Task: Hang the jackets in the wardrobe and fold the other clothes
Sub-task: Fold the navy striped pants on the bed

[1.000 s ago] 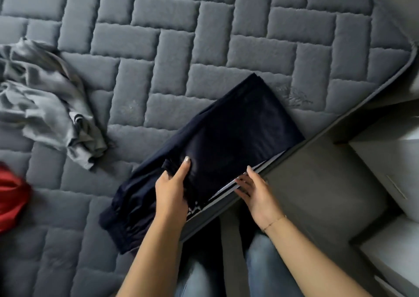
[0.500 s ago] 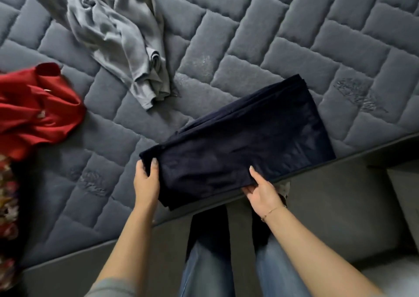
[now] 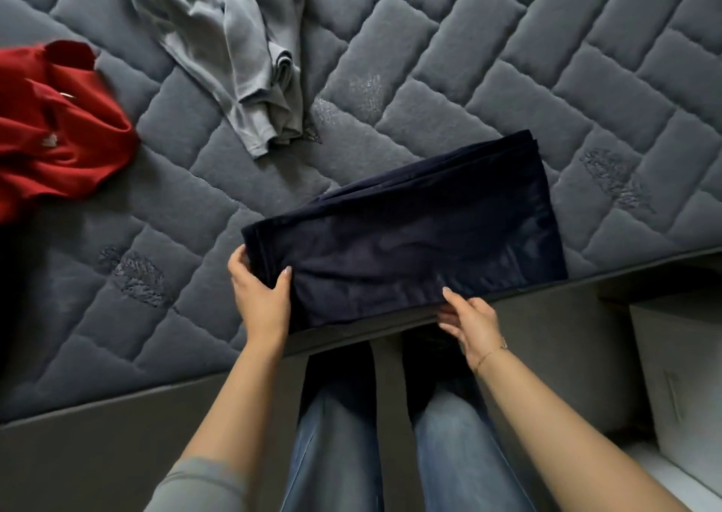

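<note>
A person in blue jeans stands at the near edge of a grey quilted mattress [image 3: 449, 81], both hands on a folded navy-blue fabric garment [image 3: 410, 234] that lies along that edge. The left hand [image 3: 260, 296] grips the garment's left end, thumb on top and fingers curled around the fold. The right hand [image 3: 470, 322] pinches the near hem at the mattress edge, forefinger on top and the other fingers tucked beneath. The garment's long axis runs left to right, rising slightly away to the right, so its free end lies well to the right of both hands; the right hand is the nearer to it, which suggests any further fold would travel along that axis. Beyond lie a crumpled grey knit top [image 3: 234, 54] and, far left, a rumpled red garment [image 3: 58, 136], both unfolded. No brand, label or writing is legible.
</note>
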`<state>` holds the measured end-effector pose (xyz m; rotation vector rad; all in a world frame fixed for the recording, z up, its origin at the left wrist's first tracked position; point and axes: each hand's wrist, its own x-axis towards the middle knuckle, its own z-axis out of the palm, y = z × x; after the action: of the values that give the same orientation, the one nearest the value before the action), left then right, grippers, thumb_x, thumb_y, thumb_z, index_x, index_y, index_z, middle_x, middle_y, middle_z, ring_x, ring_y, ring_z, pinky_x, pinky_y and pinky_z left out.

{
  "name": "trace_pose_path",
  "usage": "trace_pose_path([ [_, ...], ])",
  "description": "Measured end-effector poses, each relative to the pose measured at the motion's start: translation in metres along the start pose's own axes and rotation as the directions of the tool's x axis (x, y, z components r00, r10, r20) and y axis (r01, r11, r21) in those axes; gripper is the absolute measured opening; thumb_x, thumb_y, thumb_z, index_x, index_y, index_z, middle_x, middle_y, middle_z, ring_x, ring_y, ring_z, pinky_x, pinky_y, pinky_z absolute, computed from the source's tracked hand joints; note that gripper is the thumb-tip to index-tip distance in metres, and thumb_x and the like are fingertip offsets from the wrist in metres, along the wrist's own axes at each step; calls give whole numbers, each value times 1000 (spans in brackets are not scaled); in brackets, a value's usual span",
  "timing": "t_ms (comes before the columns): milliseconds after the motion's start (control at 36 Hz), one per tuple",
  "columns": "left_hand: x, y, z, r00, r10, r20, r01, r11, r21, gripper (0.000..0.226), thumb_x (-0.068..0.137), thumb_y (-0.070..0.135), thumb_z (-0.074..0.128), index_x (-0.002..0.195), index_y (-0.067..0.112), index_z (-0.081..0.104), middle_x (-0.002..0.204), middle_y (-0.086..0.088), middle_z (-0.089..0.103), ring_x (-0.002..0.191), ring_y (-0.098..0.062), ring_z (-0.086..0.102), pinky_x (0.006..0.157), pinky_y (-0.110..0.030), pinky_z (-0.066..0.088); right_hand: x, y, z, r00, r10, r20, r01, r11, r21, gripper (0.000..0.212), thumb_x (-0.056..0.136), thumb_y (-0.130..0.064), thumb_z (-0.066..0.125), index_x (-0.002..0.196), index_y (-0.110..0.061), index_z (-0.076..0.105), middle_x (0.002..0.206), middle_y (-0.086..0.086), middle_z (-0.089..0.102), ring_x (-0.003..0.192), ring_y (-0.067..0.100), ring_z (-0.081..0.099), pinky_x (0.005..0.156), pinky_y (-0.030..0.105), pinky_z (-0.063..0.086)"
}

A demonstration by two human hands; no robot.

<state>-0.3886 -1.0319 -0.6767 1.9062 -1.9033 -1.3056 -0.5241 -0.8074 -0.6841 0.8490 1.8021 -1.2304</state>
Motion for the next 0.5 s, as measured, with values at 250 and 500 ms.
trace_pose_path([
  [250, -59, 26, 61, 871, 427, 243, -490, 723, 487, 67, 85, 25, 69, 145, 19, 39, 158, -12, 21, 146, -32, 18, 115, -52, 14, 35, -62, -79, 842, -509, -175, 370, 783, -500, 24, 85, -17, 72, 94, -4, 55, 85, 10, 56, 79, 23, 52, 60, 18, 37],
  [500, -69, 28, 175, 736, 387, 555, -677, 420, 605, 68, 95, 60, 30, 153, 34, 5, 158, -1, -19, 149, -21, -11, 115, -49, -12, 110, -125, -116, 933, -355, 52, 326, 777, -539, 57, 84, -25, 74, 128, -4, 45, 117, 15, 54, 108, 24, 55, 94, 28, 42],
])
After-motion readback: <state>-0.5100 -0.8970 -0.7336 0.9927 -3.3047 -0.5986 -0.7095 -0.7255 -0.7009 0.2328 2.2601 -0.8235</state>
